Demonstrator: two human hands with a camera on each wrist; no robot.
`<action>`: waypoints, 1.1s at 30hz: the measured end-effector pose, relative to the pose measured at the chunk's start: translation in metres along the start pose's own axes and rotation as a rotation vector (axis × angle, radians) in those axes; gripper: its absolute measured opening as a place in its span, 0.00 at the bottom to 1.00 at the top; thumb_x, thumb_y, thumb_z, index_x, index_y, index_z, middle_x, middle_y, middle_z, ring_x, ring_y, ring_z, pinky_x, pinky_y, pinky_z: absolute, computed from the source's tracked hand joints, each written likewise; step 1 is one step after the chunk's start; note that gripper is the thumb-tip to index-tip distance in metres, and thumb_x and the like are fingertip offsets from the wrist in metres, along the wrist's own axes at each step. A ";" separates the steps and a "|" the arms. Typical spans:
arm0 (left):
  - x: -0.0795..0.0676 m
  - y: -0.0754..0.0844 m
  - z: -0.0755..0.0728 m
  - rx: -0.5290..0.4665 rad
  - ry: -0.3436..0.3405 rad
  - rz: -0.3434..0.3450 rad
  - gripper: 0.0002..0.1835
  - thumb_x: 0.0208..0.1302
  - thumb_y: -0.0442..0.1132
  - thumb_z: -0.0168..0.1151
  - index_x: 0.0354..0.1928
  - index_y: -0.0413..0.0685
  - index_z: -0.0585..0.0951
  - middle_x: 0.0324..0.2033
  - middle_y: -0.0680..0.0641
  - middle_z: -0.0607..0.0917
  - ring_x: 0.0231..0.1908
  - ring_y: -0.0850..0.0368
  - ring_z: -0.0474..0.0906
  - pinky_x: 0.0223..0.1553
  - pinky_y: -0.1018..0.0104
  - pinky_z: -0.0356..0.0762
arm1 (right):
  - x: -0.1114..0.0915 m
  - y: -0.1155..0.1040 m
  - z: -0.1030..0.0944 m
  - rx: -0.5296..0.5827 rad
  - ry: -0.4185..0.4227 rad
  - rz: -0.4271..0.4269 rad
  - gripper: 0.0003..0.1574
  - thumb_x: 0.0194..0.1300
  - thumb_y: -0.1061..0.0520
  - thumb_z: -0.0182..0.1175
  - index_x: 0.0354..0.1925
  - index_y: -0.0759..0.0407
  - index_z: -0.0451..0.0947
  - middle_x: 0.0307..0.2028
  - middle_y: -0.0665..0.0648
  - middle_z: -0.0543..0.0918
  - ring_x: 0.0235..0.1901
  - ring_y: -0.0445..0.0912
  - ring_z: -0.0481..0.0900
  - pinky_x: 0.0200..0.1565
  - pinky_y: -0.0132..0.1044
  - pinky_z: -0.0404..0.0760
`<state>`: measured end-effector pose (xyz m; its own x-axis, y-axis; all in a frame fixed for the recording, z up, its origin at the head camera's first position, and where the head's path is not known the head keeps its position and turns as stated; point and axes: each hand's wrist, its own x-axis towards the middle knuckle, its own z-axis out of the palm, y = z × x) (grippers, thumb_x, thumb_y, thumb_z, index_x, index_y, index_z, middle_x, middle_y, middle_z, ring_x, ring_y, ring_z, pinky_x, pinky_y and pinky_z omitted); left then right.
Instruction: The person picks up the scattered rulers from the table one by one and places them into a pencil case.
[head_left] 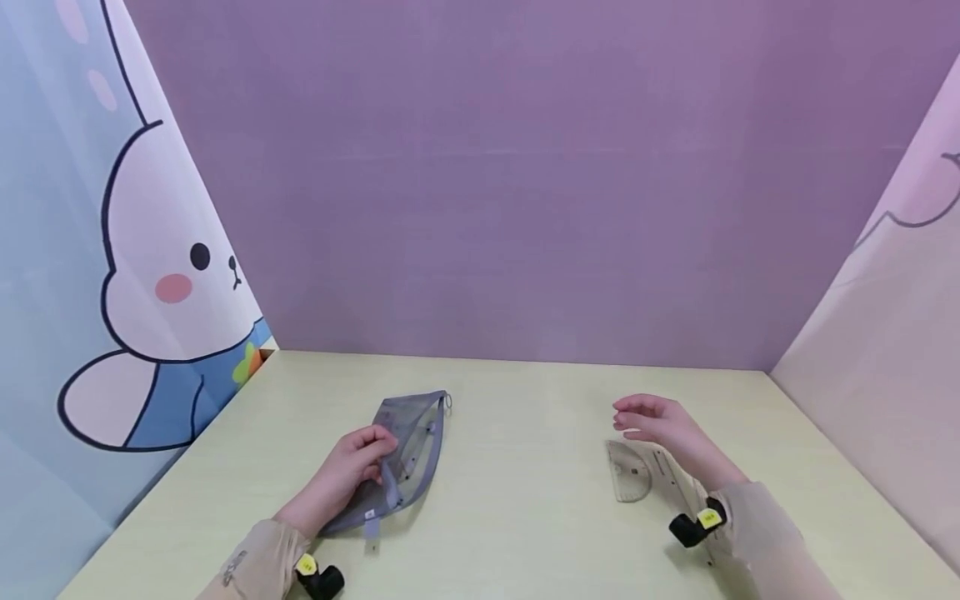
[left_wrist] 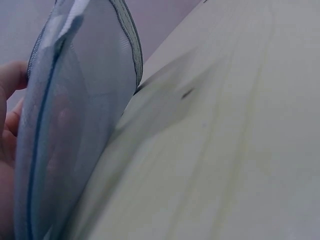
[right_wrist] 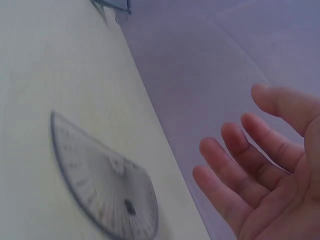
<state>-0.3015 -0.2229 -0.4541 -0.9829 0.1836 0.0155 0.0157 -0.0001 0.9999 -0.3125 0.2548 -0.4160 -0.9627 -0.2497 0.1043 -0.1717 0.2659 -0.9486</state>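
On the left of the table, my left hand [head_left: 352,467] pinches a grey-blue mesh zip pouch [head_left: 412,417] between thumb and fingers. The left wrist view has the see-through pouch [left_wrist: 95,95] standing up on its edge, fingers [left_wrist: 12,77] behind its side. A small tag hangs from the pouch's near end. Over on the right, my right hand [head_left: 660,429] is raised with nothing in it, fingers relaxed and apart. Just below it lies a clear protractor [head_left: 627,475], beside a clear strip like a ruler [head_left: 663,467], partly hidden by the wrist. The right wrist view shows the protractor's [right_wrist: 95,185] printed scale.
The pale table [head_left: 517,500] ends at a purple back wall [head_left: 525,183]. A cartoon-printed curtain [head_left: 172,208] borders the left side, and a pale panel [head_left: 885,333] borders the right. Each wrist carries a small black camera.
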 end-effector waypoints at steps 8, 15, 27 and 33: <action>-0.001 0.000 0.000 0.007 -0.010 0.005 0.05 0.65 0.36 0.61 0.34 0.41 0.77 0.28 0.52 0.75 0.22 0.63 0.69 0.25 0.72 0.73 | -0.007 0.019 -0.019 -0.224 -0.168 0.004 0.33 0.66 0.54 0.62 0.63 0.69 0.67 0.62 0.69 0.70 0.64 0.62 0.65 0.61 0.48 0.68; -0.001 0.000 0.000 0.012 0.000 0.007 0.04 0.65 0.35 0.61 0.34 0.43 0.77 0.28 0.52 0.75 0.23 0.63 0.69 0.25 0.72 0.73 | -0.010 0.019 -0.017 -0.414 -0.290 0.002 0.49 0.56 0.51 0.71 0.69 0.66 0.61 0.69 0.71 0.58 0.69 0.69 0.49 0.63 0.67 0.49; -0.003 0.002 -0.001 0.027 -0.024 0.010 0.05 0.66 0.36 0.61 0.35 0.42 0.77 0.29 0.52 0.75 0.23 0.63 0.70 0.26 0.71 0.73 | -0.015 0.015 -0.007 -0.536 -0.339 0.010 0.67 0.43 0.48 0.78 0.70 0.71 0.52 0.71 0.76 0.45 0.67 0.75 0.43 0.60 0.73 0.46; -0.004 0.002 0.000 0.032 -0.016 0.008 0.05 0.65 0.36 0.61 0.35 0.41 0.77 0.29 0.51 0.75 0.23 0.63 0.70 0.26 0.71 0.73 | -0.016 0.013 -0.002 -0.573 -0.316 0.003 0.65 0.40 0.47 0.77 0.69 0.70 0.56 0.70 0.76 0.48 0.67 0.74 0.45 0.59 0.73 0.48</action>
<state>-0.2980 -0.2234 -0.4517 -0.9797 0.1990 0.0236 0.0301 0.0294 0.9991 -0.2999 0.2646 -0.4295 -0.8705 -0.4867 -0.0735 -0.3378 0.6992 -0.6301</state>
